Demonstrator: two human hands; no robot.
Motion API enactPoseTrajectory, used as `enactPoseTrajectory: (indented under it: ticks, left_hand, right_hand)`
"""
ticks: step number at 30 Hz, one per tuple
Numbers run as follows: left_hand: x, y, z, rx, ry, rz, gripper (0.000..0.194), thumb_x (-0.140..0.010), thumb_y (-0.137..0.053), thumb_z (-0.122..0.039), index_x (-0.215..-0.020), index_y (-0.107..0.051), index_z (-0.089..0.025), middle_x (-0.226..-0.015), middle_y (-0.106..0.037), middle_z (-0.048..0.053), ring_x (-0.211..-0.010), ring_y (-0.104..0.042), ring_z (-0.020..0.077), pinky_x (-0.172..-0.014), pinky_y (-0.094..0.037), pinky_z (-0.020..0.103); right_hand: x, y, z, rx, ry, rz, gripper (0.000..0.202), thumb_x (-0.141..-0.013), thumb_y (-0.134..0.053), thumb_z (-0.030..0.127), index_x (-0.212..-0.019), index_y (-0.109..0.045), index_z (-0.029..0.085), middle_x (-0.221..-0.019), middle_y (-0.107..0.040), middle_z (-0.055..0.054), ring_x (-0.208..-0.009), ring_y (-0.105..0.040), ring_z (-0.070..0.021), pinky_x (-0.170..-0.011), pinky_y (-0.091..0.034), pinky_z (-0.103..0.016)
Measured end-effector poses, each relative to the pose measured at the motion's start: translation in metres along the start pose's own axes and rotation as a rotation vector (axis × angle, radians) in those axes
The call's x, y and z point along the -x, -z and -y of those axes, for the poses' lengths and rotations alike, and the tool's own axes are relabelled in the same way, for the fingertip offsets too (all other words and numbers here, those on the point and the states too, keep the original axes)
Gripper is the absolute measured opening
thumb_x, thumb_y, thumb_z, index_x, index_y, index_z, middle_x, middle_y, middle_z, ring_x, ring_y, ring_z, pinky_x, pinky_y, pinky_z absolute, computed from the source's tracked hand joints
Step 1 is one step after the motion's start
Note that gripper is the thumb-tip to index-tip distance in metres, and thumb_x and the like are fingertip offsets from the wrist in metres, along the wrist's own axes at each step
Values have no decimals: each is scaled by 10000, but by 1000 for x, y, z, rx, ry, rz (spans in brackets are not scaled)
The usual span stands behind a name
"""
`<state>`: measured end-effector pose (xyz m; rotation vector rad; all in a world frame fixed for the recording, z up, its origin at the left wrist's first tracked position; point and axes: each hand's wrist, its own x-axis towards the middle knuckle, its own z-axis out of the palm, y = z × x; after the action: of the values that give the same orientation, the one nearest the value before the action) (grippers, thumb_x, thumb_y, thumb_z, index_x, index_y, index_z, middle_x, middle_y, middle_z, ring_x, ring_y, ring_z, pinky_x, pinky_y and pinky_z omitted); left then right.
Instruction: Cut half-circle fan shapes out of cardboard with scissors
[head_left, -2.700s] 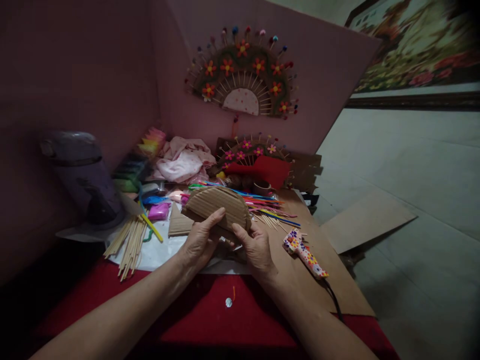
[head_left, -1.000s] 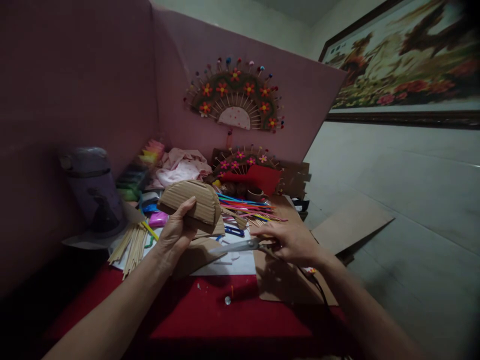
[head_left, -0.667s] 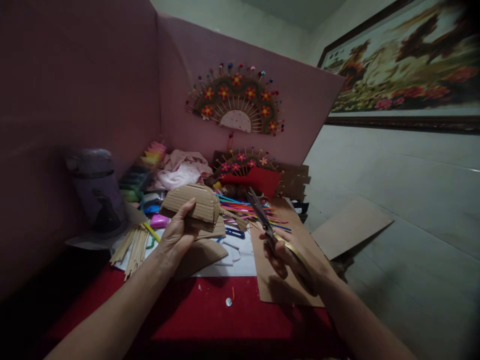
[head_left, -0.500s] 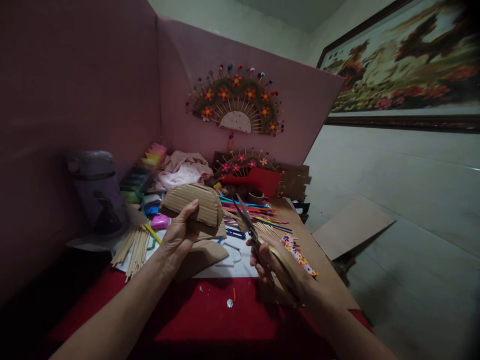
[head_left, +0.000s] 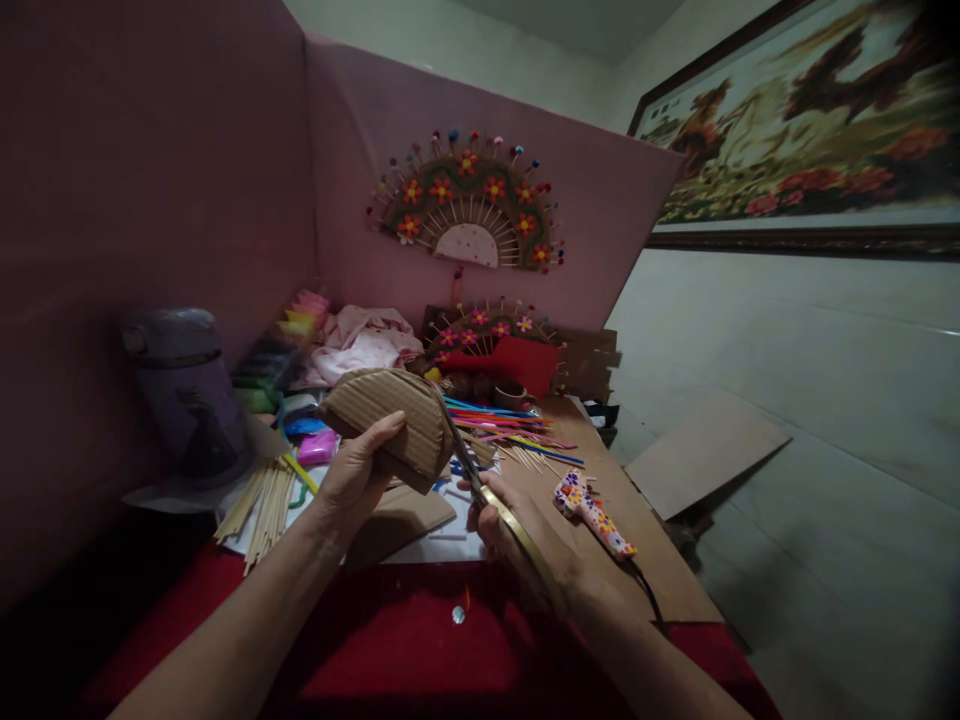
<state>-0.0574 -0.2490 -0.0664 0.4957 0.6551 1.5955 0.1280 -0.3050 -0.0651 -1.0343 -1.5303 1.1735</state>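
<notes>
My left hand [head_left: 360, 478] grips a rounded piece of corrugated cardboard [head_left: 394, 405], thumb across its front face. My right hand [head_left: 517, 525] is closed on a pair of scissors [head_left: 517, 540] with gold-coloured handles and dark blades. The blades lie along the right edge of the cardboard; whether they cut into it, I cannot tell. Below the held piece, another brown cardboard piece [head_left: 409, 520] rests on white paper. To the right of my right hand lies a flower-patterned glue gun [head_left: 595, 513] with a dark cord.
Wooden sticks [head_left: 266, 505] and a purple flask [head_left: 187, 400] are at the left. Coloured pipe cleaners [head_left: 502, 420] lie behind the hands. A decorated fan [head_left: 469, 205] hangs on the pink panel, above a second fan [head_left: 487, 330]. A large cardboard sheet [head_left: 660, 570] covers the table's right side.
My right hand has moved left with the scissors, bringing the blades to the cardboard's right edge. The glue gun shows more fully now. The cardboard in my left hand has tilted slightly.
</notes>
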Motion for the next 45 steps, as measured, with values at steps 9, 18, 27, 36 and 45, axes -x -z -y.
enactPoseTrajectory:
  ticks: [9,18,27,36,45]
  left_hand:
    - [1,0,1,-52,-50,0,251,-614,-761,-117,-852,-681,-114,-785,-722,22,-662,-660,139,-606,-567,228]
    - [-2,1,7,-58,-7,-50,203,-673,-710,-107,-873,-679,-109,-772,-724,23,-638,-661,149,-550,-570,248]
    - [0,-2,5,-61,19,-94,136,-702,-673,-78,-836,-673,-106,-729,-716,21,-610,-655,141,-539,-559,236]
    - [2,-3,2,-80,11,-66,212,-631,-724,-99,-837,-674,-110,-721,-722,26,-591,-657,151,-535,-562,247]
    - [1,0,3,-114,27,-17,212,-605,-748,-110,-807,-683,-101,-722,-721,17,-598,-647,133,-540,-549,219]
  right_hand:
    - [-12,5,-33,142,61,155,717,-686,-537,776,-1039,-528,152,-689,-460,22,-533,-357,-86,-459,-297,-209]
    - [-11,-6,-35,172,141,40,745,-686,-480,812,-963,-589,128,-671,-471,10,-583,-386,-108,-516,-330,-222]
    - [-11,-10,-47,115,109,10,665,-680,-583,734,-967,-594,134,-617,-528,18,-533,-427,-105,-507,-333,-216]
    - [-7,-11,-43,211,109,-47,561,-707,-624,638,-928,-614,122,-574,-560,7,-517,-389,-104,-487,-304,-213]
    - [-7,-7,-39,346,155,-44,718,-720,-438,788,-994,-611,147,-635,-525,0,-551,-415,-124,-476,-307,-212]
